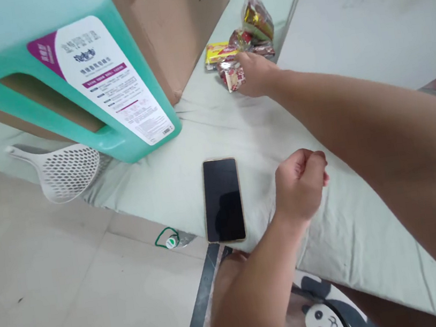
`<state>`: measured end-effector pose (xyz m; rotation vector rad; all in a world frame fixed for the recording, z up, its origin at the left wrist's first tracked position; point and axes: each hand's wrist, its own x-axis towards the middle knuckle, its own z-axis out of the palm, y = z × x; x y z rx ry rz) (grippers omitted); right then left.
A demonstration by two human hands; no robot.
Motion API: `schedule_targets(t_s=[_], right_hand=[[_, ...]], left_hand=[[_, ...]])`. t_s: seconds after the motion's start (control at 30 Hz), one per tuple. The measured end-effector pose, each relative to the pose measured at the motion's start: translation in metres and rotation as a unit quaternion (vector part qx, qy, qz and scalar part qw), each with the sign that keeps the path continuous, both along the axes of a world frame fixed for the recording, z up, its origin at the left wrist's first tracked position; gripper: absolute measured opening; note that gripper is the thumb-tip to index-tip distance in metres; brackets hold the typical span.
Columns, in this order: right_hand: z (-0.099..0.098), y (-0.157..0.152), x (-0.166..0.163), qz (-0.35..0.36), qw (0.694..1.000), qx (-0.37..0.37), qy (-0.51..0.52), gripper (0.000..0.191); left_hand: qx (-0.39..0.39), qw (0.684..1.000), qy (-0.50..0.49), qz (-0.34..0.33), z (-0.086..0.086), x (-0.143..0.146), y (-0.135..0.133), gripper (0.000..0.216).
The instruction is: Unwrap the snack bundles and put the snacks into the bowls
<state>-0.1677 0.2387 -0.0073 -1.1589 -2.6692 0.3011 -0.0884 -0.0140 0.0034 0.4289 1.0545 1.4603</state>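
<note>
My right hand (258, 73) reaches to the far part of the cloth-covered surface, its fingers closed on a small red and white snack packet (234, 79). Around it lie a yellow packet (219, 52), a clear wrapped snack with red in it (240, 39) and an upright shiny bag (257, 17). Closer to me, my left hand (301, 183) is curled into a fist above the cloth; nothing sticks out of it. To its left a phone (222, 201) lies face up with a dark screen.
A large teal jug (133, 137) with a white label stands at the left, before a cardboard box (178, 28). A white slotted scoop (67, 171) lies at the cloth's edge. A bottle with a green loop (171, 240) is on the floor. A white panel (368, 18) rises at right.
</note>
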Motion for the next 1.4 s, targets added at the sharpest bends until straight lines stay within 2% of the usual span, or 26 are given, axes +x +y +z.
schedule_targets(t_s=[0.13, 0.3, 0.37, 0.43, 0.53, 0.6, 0.7, 0.8, 0.87, 0.9, 0.97, 1.03, 1.07, 1.1, 1.17, 1.2, 1.23, 1.3, 1.37, 1.4], right_hand=[[-0.007, 0.006, -0.003, -0.027, 0.999, -0.001, -0.019, 0.047], [-0.005, -0.039, 0.022, -0.014, 0.995, 0.005, -0.099, 0.055], [-0.003, -0.067, 0.044, 0.003, 0.994, 0.009, -0.109, 0.055], [-0.003, -0.101, 0.075, 0.014, 0.995, 0.002, -0.098, 0.053], [-0.010, -0.162, 0.133, 0.010, 0.999, -0.008, -0.047, 0.047], [-0.018, -0.209, 0.175, -0.001, 1.000, -0.010, -0.010, 0.050], [-0.026, -0.275, 0.236, -0.016, 0.999, -0.016, 0.037, 0.059], [-0.025, -0.313, 0.288, -0.036, 0.994, -0.076, 0.070, 0.058], [-0.022, -0.319, 0.316, -0.061, 0.977, -0.156, 0.133, 0.060], [-0.021, -0.318, 0.327, -0.081, 0.959, -0.207, 0.176, 0.060], [-0.021, -0.310, 0.343, -0.135, 0.894, -0.309, 0.294, 0.056], [-0.023, -0.300, 0.349, -0.186, 0.802, -0.379, 0.424, 0.054], [-0.024, -0.295, 0.349, -0.202, 0.758, -0.398, 0.475, 0.055], [-0.026, -0.292, 0.347, -0.211, 0.726, -0.411, 0.509, 0.058], [-0.027, -0.286, 0.344, -0.213, 0.697, -0.427, 0.536, 0.059], [-0.026, -0.284, 0.344, -0.207, 0.697, -0.425, 0.539, 0.057], [-0.025, -0.283, 0.345, -0.199, 0.710, -0.413, 0.535, 0.054], [-0.021, -0.281, 0.353, -0.190, 0.772, -0.355, 0.492, 0.047], [-0.014, -0.280, 0.368, -0.208, 0.848, -0.261, 0.413, 0.043], [-0.009, -0.279, 0.377, -0.222, 0.876, -0.213, 0.372, 0.042]], left_hand=[[-0.007, 1.000, -0.009, 0.011, -0.001, -0.009, 0.004, 0.029], [0.014, 0.999, -0.001, 0.051, -0.001, -0.003, 0.008, 0.029], [0.044, 0.993, 0.048, 0.099, -0.001, 0.000, 0.004, 0.033], [0.084, 0.972, 0.134, 0.175, -0.001, 0.001, -0.002, 0.037], [0.138, 0.892, 0.306, 0.302, -0.002, 0.001, -0.012, 0.039], [0.143, 0.853, 0.367, 0.341, -0.002, 0.001, -0.016, 0.040], [0.143, 0.845, 0.371, 0.358, -0.003, 0.007, -0.014, 0.043], [0.155, 0.871, 0.342, 0.318, -0.002, 0.020, -0.008, 0.045], [0.163, 0.900, 0.313, 0.257, -0.004, 0.032, -0.005, 0.045], [0.163, 0.916, 0.295, 0.218, -0.005, 0.039, -0.003, 0.044], [0.156, 0.949, 0.250, 0.117, -0.010, 0.055, -0.002, 0.040], [0.147, 0.967, 0.209, -0.017, -0.016, 0.072, -0.003, 0.035], [0.147, 0.966, 0.193, -0.087, -0.020, 0.081, -0.004, 0.035], [0.150, 0.960, 0.181, -0.150, -0.024, 0.090, -0.005, 0.040], [0.158, 0.942, 0.166, -0.244, -0.030, 0.106, -0.007, 0.054], [0.158, 0.936, 0.160, -0.269, -0.033, 0.112, -0.007, 0.059], [0.157, 0.933, 0.154, -0.283, -0.036, 0.118, -0.007, 0.062], [0.153, 0.936, 0.151, -0.277, -0.041, 0.124, -0.003, 0.066], [0.144, 0.944, 0.157, -0.251, -0.046, 0.126, 0.003, 0.067], [0.137, 0.947, 0.165, -0.239, -0.049, 0.125, 0.006, 0.069]])
